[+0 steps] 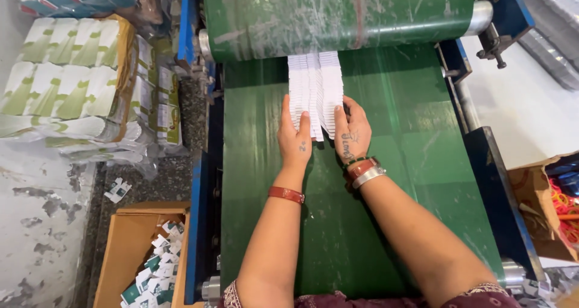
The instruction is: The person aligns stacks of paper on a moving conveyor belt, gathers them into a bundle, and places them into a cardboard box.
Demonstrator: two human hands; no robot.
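Right now both hands press flat on a stack of white cards [315, 91] that lies fanned along the green belt [386, 181]. The left hand [295, 140] sits at the stack's seven o'clock corner, fingers spread and laid open on the cards, thumb on top. The right hand [353, 133] sits at the five o'clock corner, also flat, fingers along the stack's right edge. Neither hand is clenched; both rest released on the cards, bracketing the near end of the stack.

Around the stack the belt lies bare at three, six and nine o'clock, with wide green room on either side before the blue frame [194, 223] at nine and the blue rail [503, 187] at three. At twelve o'clock the cards run up under a green roller [338, 12], so that end is closed off.

The cards are white, thin, overlapped like shingles in two or three narrow rows, with printing too fine to make out.

Both forearms reach straight up from six o'clock, wrists low. The left wrist wears a red band [286, 194]; the right wears a red band and a silver bangle [368, 176].

Beyond the frame at nine o'clock stand bundles of green and white packs [66, 73], and at seven o'clock an open cardboard box [129, 254] of loose small cartons. A box with orange rubber bands [564, 208] sits at four o'clock.
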